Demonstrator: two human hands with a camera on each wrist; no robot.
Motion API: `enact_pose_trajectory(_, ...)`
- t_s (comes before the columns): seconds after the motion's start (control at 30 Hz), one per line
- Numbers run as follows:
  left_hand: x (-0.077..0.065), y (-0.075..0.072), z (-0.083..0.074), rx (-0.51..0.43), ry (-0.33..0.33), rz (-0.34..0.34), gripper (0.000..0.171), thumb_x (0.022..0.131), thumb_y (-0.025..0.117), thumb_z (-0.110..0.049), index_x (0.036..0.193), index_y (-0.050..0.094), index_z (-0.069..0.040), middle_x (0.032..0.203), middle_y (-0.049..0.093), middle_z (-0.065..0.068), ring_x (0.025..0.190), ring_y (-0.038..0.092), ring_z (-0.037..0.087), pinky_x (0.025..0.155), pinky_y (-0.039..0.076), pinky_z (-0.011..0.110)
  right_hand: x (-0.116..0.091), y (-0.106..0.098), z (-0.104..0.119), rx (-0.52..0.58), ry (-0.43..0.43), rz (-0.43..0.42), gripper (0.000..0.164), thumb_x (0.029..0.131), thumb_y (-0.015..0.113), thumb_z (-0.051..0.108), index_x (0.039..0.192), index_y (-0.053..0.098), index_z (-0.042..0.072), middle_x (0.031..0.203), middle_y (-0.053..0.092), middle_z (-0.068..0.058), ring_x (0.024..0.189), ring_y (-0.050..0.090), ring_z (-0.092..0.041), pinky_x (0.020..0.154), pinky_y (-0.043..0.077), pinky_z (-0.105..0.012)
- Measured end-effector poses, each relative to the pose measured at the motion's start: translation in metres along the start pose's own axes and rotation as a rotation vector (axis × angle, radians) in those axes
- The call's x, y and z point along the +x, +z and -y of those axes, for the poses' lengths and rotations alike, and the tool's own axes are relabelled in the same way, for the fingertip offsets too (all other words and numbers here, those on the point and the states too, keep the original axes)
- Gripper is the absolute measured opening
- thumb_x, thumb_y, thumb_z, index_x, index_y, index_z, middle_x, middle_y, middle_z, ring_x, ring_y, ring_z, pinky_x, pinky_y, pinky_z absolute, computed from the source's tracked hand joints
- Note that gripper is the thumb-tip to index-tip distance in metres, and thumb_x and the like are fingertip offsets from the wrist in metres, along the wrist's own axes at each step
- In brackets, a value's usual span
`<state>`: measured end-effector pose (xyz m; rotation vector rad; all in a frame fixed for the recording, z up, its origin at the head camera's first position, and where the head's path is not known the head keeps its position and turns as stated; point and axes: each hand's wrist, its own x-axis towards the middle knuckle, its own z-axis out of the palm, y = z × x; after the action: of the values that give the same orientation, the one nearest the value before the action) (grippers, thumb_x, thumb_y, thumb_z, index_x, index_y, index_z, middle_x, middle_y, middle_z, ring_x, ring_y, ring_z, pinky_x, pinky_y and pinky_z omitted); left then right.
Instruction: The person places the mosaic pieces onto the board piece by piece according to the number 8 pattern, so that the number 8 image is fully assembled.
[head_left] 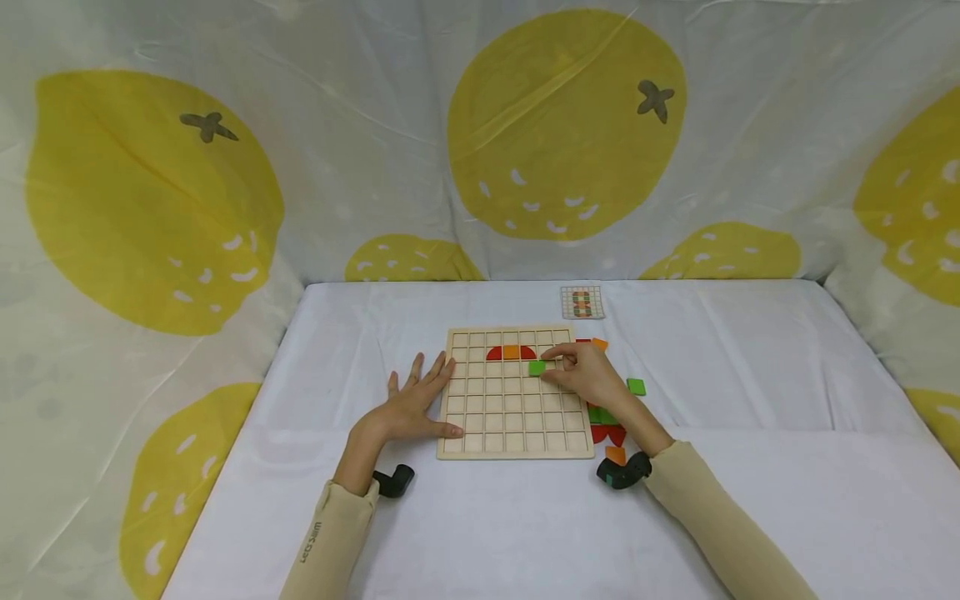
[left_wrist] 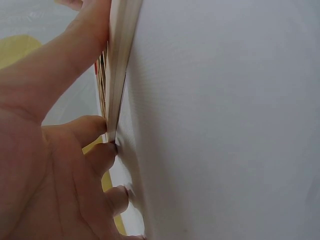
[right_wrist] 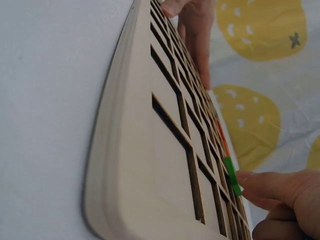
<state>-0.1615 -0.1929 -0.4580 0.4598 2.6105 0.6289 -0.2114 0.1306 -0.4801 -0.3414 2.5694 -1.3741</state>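
Note:
A wooden grid board (head_left: 491, 404) lies on the white-covered table. In its upper rows, an orange square tile (head_left: 511, 352) sits between two red curved tiles (head_left: 494, 354). My right hand (head_left: 588, 375) reaches over the board's right side and pinches a green square tile (head_left: 537, 368) between thumb and index finger. In the right wrist view the fingers touch the edge of that green tile (right_wrist: 232, 176), which stands tilted at the grid. With fingers spread, my left hand (head_left: 411, 408) rests against the board's left edge; its thumb lies over the frame near the lower left corner.
Right of the board lie green tiles (head_left: 602, 417), red tiles (head_left: 607, 434), an orange tile (head_left: 615, 455) and a separate green tile (head_left: 636, 387). Behind the board is a small pattern card (head_left: 582, 302). A lemon-print cloth (head_left: 570, 125) hangs at the back.

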Motion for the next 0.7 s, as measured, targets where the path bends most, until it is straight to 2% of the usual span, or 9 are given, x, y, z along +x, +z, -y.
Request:
enact_pose_trajectory(0.33, 0.000, 0.001, 0.002, -0.007, 0.005, -0.003, 0.117, 0.083, 0.084, -0.049, 0.167, 0.011, -0.013, 0.176, 0.000, 0.008, 0.160, -0.016, 0.043, 0.118, -0.011, 0.079, 0.001, 0.004, -0.003, -0.018, -0.040, -0.041, 0.027, 0.088, 0.083, 0.019, 0.112, 0.080, 0.007, 0.057, 0.031, 0.003, 0.050, 0.027, -0.014, 0.049, 0.022, -0.022)
enact_pose_trajectory(0.7, 0.000, 0.001, 0.002, -0.011, 0.009, 0.000, 0.116, 0.084, 0.083, -0.049, 0.167, 0.011, -0.013, 0.176, 0.000, 0.009, 0.160, -0.016, 0.042, 0.118, -0.011, 0.078, 0.002, 0.011, 0.001, -0.053, -0.048, -0.059, 0.029, 0.090, 0.082, 0.022, 0.116, 0.080, 0.010, 0.056, 0.032, 0.003, 0.051, 0.027, -0.013, 0.051, 0.023, -0.023)
